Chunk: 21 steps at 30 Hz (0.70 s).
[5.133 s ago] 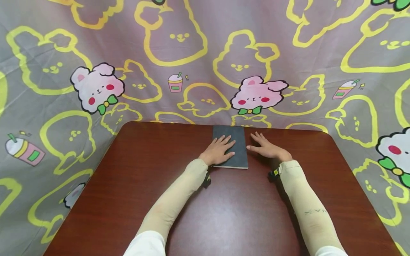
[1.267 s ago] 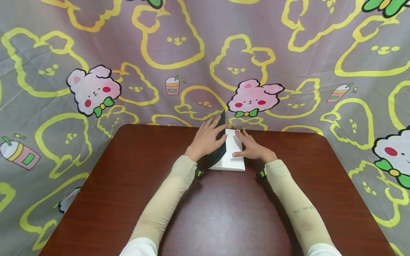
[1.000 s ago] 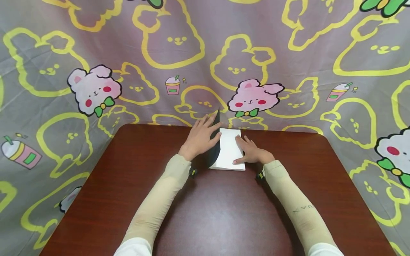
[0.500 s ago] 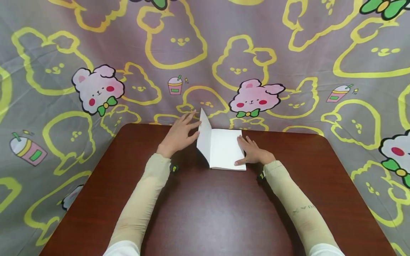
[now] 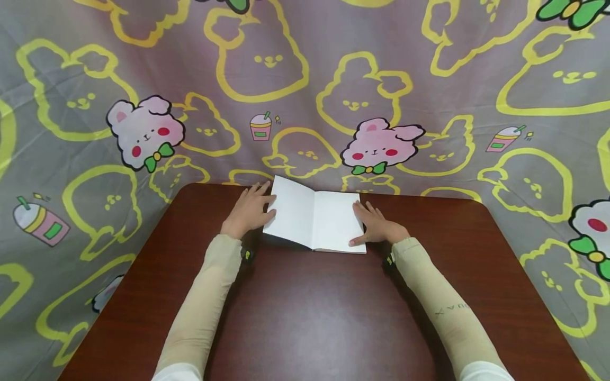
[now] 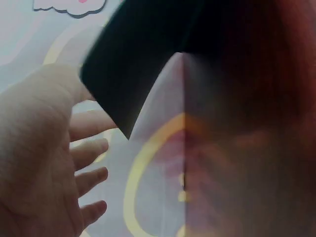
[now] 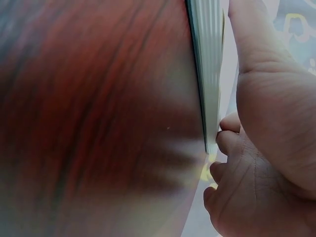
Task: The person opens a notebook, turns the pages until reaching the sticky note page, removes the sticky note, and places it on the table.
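A notebook with white pages and a dark cover lies spread at the table's far edge. Its right block rests flat, while the left cover with its white inner side still tilts up from the table. My left hand touches that cover's outer edge with thumb and a finger on the white side. In the left wrist view the cover's dark outside hides those fingertips. My right hand rests on the right page's edge, thumb on the paper; the right wrist view shows the page block beside the fingers.
A reddish-brown wooden table with rounded far corners carries the notebook. Right behind it hangs a grey curtain printed with yellow outlines and pink rabbits, also closing off both sides. A dark wrist camera sits under the left wrist.
The notebook was closed under my left hand. Its cover has swung up and over to the left, with the left hand following it and lowering. The right hand has moved onto the page edge.
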Each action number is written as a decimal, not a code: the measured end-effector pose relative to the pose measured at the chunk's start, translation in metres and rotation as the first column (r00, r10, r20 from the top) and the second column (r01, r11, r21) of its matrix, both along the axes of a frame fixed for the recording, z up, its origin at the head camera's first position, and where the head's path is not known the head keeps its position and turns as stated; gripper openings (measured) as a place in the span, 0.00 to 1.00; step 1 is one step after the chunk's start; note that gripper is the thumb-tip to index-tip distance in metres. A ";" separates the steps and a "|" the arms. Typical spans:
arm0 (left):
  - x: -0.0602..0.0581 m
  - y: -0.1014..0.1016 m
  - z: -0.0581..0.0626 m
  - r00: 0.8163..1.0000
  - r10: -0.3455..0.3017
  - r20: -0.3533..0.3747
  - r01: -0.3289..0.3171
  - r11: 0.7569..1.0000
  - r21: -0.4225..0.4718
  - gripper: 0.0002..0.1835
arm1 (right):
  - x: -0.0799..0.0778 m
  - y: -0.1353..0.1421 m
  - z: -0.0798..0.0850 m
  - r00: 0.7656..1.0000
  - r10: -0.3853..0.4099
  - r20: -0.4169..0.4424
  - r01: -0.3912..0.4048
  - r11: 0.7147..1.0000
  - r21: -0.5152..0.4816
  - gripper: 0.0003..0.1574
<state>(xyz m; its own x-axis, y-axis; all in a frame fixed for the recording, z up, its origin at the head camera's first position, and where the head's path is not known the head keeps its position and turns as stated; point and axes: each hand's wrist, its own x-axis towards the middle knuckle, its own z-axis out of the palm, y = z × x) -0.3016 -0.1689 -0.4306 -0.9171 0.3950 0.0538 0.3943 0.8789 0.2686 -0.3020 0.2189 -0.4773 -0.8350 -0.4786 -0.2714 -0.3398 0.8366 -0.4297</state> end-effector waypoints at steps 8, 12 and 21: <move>0.002 0.010 -0.022 0.996 0.016 0.089 -0.010 0.998 -0.066 0.31 | -0.001 0.000 0.000 1.000 0.010 0.007 -0.011 1.000 0.015 0.82; 0.000 0.026 -0.030 0.992 -0.025 0.127 0.035 0.996 -0.080 0.33 | -0.002 0.002 0.002 1.000 0.011 -0.013 -0.011 1.000 0.022 0.82; -0.002 0.055 -0.047 0.975 -0.060 0.215 0.080 0.993 -0.087 0.40 | -0.004 0.005 -0.005 0.999 0.034 -0.038 -0.033 0.999 0.003 0.83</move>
<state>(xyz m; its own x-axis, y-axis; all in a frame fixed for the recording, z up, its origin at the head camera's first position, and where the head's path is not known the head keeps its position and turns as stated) -0.3032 -0.1135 -0.4778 -0.8735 0.4526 -0.1793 0.3989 0.8766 0.2691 -0.3057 0.2235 -0.4824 -0.8282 -0.5060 -0.2408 -0.3838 0.8253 -0.4143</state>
